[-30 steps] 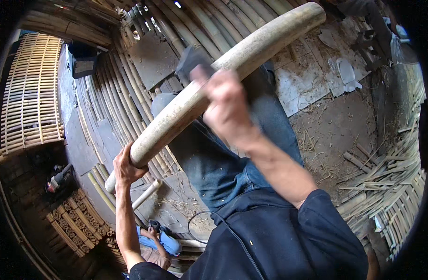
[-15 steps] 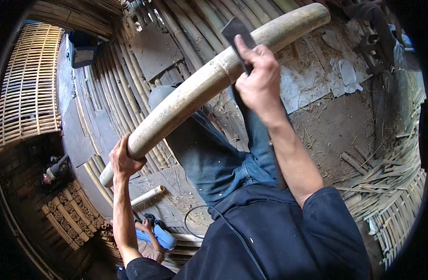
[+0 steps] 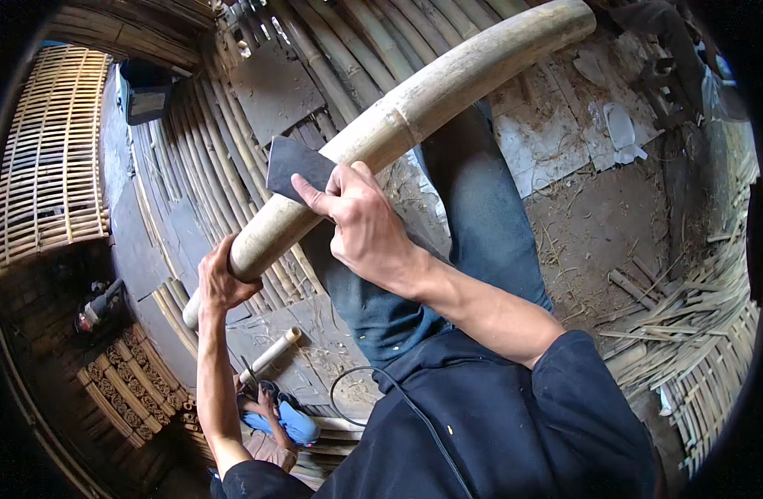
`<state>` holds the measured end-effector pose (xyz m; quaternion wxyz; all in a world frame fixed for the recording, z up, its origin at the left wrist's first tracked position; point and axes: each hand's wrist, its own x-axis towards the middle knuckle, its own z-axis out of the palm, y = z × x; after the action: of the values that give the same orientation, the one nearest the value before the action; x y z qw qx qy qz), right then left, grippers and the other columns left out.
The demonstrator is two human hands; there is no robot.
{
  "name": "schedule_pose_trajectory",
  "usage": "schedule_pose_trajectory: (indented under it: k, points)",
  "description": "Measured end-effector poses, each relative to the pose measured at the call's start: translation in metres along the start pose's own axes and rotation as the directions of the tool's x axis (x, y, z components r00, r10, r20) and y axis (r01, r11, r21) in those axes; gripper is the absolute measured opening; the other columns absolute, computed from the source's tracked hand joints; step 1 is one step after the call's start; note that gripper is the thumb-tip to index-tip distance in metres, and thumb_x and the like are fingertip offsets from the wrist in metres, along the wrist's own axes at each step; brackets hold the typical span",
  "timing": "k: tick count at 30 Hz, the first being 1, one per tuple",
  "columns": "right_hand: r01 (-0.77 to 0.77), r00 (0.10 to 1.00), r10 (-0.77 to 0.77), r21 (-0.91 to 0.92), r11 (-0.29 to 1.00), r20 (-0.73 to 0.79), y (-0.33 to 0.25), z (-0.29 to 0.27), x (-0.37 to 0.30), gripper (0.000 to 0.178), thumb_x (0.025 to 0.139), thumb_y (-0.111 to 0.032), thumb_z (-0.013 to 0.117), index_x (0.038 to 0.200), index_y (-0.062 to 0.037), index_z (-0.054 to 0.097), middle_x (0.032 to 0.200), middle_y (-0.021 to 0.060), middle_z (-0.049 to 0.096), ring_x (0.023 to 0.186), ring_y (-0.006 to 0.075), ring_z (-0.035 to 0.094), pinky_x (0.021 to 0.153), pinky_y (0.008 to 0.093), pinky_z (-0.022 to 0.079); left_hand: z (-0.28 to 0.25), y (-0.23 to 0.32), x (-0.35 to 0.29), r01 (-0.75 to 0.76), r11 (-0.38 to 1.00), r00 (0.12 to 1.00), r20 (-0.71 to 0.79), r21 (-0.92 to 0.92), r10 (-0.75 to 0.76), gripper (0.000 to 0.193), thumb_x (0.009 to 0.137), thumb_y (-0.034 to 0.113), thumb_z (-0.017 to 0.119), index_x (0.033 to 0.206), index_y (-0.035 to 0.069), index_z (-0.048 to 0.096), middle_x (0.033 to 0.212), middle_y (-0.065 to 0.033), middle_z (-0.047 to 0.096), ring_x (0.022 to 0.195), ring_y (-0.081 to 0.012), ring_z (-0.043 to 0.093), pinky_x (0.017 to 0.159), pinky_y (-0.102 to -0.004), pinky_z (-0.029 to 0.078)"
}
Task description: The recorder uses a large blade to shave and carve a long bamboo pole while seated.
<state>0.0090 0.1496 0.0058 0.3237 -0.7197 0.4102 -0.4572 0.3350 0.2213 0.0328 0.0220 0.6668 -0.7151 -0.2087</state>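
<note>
A thick, pale bamboo pole (image 3: 381,129) slants across in front of me, from the lower left up to the far right, with a ring-like joint partway along. My left hand (image 3: 223,279) is wrapped round it near its lower-left end. My right hand (image 3: 365,216) grips a knife with a broad, dark blade (image 3: 298,169), the thumb laid along the blade. The blade lies across the pole between my left hand and the joint. The knife's handle is hidden behind my right hand and forearm. My legs in blue jeans (image 3: 490,200) are below the pole.
Bamboo poles (image 3: 207,158) line the floor at left and far side. A slatted bamboo panel (image 3: 53,150) stands at far left. Split strips (image 3: 689,316) are heaped at right. A short bamboo piece (image 3: 271,353) lies near another person's hand (image 3: 267,405) at lower left. Shavings litter the ground.
My right hand and the knife have moved down the pole, leftward and toward my left hand. The pole has shifted slightly; my left hand keeps its hold.
</note>
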Motion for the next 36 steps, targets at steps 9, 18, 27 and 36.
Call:
schedule_pose_trajectory:
  k: [9,18,27,36]
  points:
    - [-0.017,0.993,-0.007,-0.201,0.979,-0.119,0.031,-0.047,0.016,0.086,0.071,0.018,0.057,0.148,-0.0199,0.072,0.085,0.0137,0.06,0.087,0.0306,0.061,0.092,0.0449,0.055,-0.002,-0.008,0.006,-0.001,0.999,1.0,0.009,0.048,0.0,0.083,0.053,0.023,0.089,0.131,0.006,0.067,0.112,-0.0209,0.078,0.099,-0.041,0.078,0.09,-0.0501,0.063]
    - [-0.279,0.917,0.201,-0.195,0.94,-0.344,0.064,-0.102,0.043,0.086,0.072,0.016,0.061,0.148,-0.0223,0.071,0.088,0.0133,0.064,0.088,0.031,0.065,0.086,0.0407,0.056,0.001,0.0,-0.003,0.017,0.995,0.998,-0.06,0.099,-0.011,0.082,0.055,0.021,0.089,0.132,0.004,0.067,0.113,-0.0227,0.077,0.098,-0.0428,0.078,0.088,-0.0501,0.063]
    - [-0.175,0.957,0.072,-0.361,0.916,-0.28,0.065,-0.1,0.043,0.059,0.076,0.014,0.06,0.128,-0.0055,0.08,0.096,0.0177,0.07,0.095,0.0328,0.071,0.086,0.0423,0.058,0.004,-0.008,-0.028,0.003,0.994,0.992,-0.128,0.113,0.011,0.082,0.056,0.022,0.089,0.134,0.005,0.067,0.113,-0.0216,0.077,0.099,-0.0415,0.077,0.088,-0.0496,0.063]
    - [0.01,0.997,-0.025,-0.196,0.98,-0.071,0.025,-0.039,0.024,0.042,0.096,0.007,0.055,0.132,0.0027,0.076,0.089,0.0202,0.07,0.089,0.0309,0.062,0.082,0.0432,0.057,0.017,-0.01,-0.036,-0.049,0.99,0.971,-0.227,0.134,0.079,0.082,0.056,0.019,0.089,0.134,0.003,0.067,0.112,-0.0222,0.077,0.097,-0.0422,0.077,0.087,-0.0493,0.063]
